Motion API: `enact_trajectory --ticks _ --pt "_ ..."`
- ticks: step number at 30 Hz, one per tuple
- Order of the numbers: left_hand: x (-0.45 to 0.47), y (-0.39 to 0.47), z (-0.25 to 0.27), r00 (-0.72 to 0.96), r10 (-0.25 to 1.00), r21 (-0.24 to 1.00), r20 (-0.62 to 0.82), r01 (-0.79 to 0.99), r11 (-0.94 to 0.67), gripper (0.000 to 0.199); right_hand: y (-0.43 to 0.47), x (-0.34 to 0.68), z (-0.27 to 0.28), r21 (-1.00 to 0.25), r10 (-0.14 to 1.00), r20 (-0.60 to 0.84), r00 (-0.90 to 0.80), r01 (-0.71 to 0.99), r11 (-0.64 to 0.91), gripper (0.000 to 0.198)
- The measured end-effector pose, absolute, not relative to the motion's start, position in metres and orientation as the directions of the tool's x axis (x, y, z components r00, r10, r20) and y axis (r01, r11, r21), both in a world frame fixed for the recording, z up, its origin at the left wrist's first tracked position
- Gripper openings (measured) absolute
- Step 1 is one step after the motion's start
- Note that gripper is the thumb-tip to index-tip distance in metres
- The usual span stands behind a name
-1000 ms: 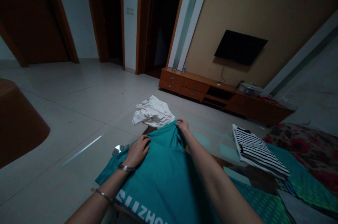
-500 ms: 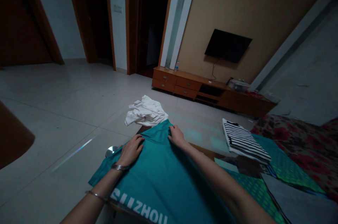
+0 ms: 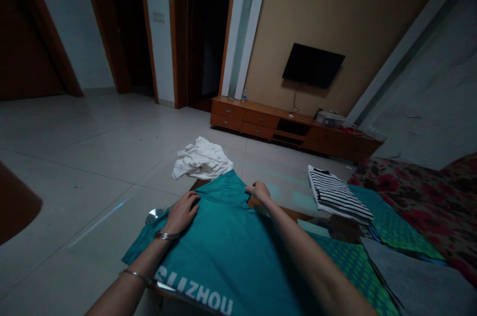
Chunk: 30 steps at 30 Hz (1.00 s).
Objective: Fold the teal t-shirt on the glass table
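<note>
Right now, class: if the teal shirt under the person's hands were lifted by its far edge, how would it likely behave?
Probably floppy: the teal shirt drapes over the table's near edge. Likely light, since it lies thin and flat under the left hand. Possibly slippery: its smooth cloth shows a slight sheen near the right hand.

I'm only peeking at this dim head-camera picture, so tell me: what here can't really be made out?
- Teal shirt: its lower part is cut off by the bottom edge, and so is the white lettering.
- Table under it: almost wholly covered by the shirt.
- Right hand: whether its fingers pinch the cloth or just press is unclear in the dim light.
- Small bottle on the cabinet: too small to read.
- Doorways: too dark to see inside.
</note>
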State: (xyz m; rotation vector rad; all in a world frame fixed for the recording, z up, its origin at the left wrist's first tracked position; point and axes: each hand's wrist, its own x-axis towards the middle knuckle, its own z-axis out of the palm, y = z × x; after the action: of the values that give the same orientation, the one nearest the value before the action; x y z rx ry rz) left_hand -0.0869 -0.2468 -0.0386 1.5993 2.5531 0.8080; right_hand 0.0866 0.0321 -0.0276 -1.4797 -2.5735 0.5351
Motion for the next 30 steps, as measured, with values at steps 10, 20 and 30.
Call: enact_trajectory --ticks 10,20,30 --pt "-0.086 -0.247 -0.040 -0.469 0.848 0.445 0.246 0.832 0.331 0.032 0.031 0.077 -0.024 -0.377 0.869 -0.053 -0.493 0.815 0.439 0.022" --pt "-0.086 -0.247 -0.037 -0.510 0.824 0.523 0.246 0.786 0.331 0.029 0.045 -0.002 -0.025 -0.445 0.807 -0.022 -0.590 0.729 0.520 0.036" --pt "-0.093 -0.248 -0.029 -0.736 0.629 0.765 0.248 0.548 0.340 0.018 0.068 -0.034 -0.038 -0.723 0.753 -0.051 -0.656 0.544 0.426 0.018"
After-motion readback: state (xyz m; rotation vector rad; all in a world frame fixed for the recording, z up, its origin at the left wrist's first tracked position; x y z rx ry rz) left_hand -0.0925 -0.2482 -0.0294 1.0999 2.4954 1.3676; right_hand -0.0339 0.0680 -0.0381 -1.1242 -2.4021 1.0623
